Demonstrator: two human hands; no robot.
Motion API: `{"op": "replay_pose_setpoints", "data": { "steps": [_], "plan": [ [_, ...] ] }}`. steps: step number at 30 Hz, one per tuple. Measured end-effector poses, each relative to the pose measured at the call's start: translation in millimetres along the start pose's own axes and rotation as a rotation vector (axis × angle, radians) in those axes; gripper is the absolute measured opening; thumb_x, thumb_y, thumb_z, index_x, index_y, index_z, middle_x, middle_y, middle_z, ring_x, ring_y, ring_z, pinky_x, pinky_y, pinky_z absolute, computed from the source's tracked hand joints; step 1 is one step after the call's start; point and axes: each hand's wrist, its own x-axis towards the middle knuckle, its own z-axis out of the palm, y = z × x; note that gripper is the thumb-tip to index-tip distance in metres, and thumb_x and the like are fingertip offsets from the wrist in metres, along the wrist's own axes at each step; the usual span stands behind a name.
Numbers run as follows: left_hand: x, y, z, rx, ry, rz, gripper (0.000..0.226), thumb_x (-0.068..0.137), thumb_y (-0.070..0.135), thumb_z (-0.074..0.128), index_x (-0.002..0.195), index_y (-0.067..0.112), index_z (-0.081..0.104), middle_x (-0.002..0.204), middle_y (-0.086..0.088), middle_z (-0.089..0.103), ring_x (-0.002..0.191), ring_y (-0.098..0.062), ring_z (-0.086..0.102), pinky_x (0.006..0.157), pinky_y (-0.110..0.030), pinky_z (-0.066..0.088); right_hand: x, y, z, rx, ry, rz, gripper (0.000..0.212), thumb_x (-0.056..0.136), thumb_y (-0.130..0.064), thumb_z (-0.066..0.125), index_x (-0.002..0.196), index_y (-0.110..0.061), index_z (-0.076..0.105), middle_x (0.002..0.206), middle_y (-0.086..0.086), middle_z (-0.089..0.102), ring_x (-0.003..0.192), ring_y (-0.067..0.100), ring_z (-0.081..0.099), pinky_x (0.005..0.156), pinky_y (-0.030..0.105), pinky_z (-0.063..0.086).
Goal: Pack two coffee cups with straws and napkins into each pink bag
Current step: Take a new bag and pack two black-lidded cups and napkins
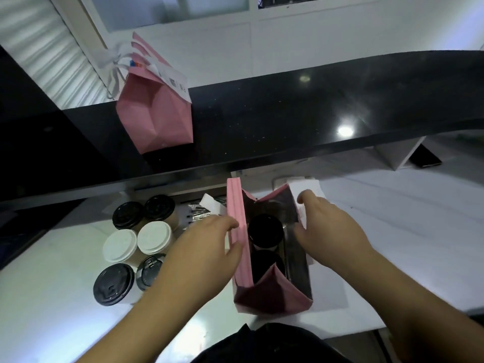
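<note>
An open pink bag (237, 205) stands on the white counter in front of me, with two black-lidded coffee cups (265, 230) inside it. My left hand (207, 239) grips the bag's left wall near the rim. On the bag's right wall rests my right hand (327, 226), its fingers against the rim and beside a stack of white napkins (306, 186). Several more cups stand to the left: black-lidded ones (128, 214) and white-lidded ones (154, 237). Wrapped straws (199, 214) lie behind my left hand. A second pink bag (157, 113) stands closed on the raised black ledge.
The black ledge (314, 113) runs across behind the work area, above the white counter (392, 218). A dark flat object (425, 155) lies at the far right under the ledge. My dark clothing fills the bottom centre.
</note>
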Motion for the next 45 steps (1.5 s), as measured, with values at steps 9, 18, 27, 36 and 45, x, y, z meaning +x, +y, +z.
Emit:
{"op": "replay_pose_setpoints", "data": {
  "steps": [9,18,27,36,45],
  "plan": [
    [-42.3,-19.2,31.5,-0.080,-0.115,0.073,0.092,0.070,0.078,0.067,0.147,0.056,0.022,0.141,0.025,0.028,0.124,-0.010,0.051,0.087,-0.027,0.048,53.7,-28.0,2.7,-0.267,0.031,-0.234,0.051,0.088,-0.018,0.064,0.138,-0.024,0.053,0.140,0.003,0.054,0.125,0.028,0.048,0.105,0.044,0.046],
    [-41.0,-40.0,31.3,-0.112,-0.212,0.226,0.073,0.091,0.057,0.056,0.153,0.056,0.018,0.159,0.015,0.021,0.132,-0.016,0.050,0.094,-0.032,0.050,59.9,-19.7,3.6,-0.274,-0.128,-0.130,0.022,0.093,-0.015,0.052,0.101,-0.018,0.072,0.103,0.006,0.070,0.097,0.027,0.056,0.083,0.037,0.051],
    [17.4,-65.7,16.6,-0.010,-0.313,0.334,0.060,0.102,0.027,0.047,0.154,0.053,0.032,0.165,0.016,0.021,0.134,-0.020,0.053,0.094,-0.034,0.049,19.7,-5.7,-6.3,-0.151,-0.078,0.203,0.023,0.094,-0.012,0.051,0.098,-0.014,0.073,0.093,0.009,0.071,0.087,0.030,0.062,0.075,0.037,0.054],
    [54.3,-78.8,18.5,-0.152,-0.255,0.312,0.044,0.100,0.040,0.058,0.143,0.048,0.050,0.138,0.028,0.050,0.115,0.003,0.056,0.084,-0.013,0.040,-49.7,0.8,-6.9,0.105,-0.144,0.333,0.019,0.094,-0.031,0.056,0.080,-0.030,0.069,0.075,-0.011,0.069,0.067,0.006,0.061,0.054,0.025,0.043],
    [63.5,-51.8,30.6,-0.190,-0.143,0.088,0.051,0.084,0.025,0.073,0.118,0.055,0.050,0.114,0.028,0.062,0.088,0.010,0.056,0.068,-0.011,0.041,-59.8,35.9,-20.1,0.237,-0.363,0.246,0.016,0.092,-0.042,0.055,0.085,-0.041,0.069,0.084,-0.028,0.070,0.075,-0.005,0.064,0.063,0.019,0.050]
  ]
}}
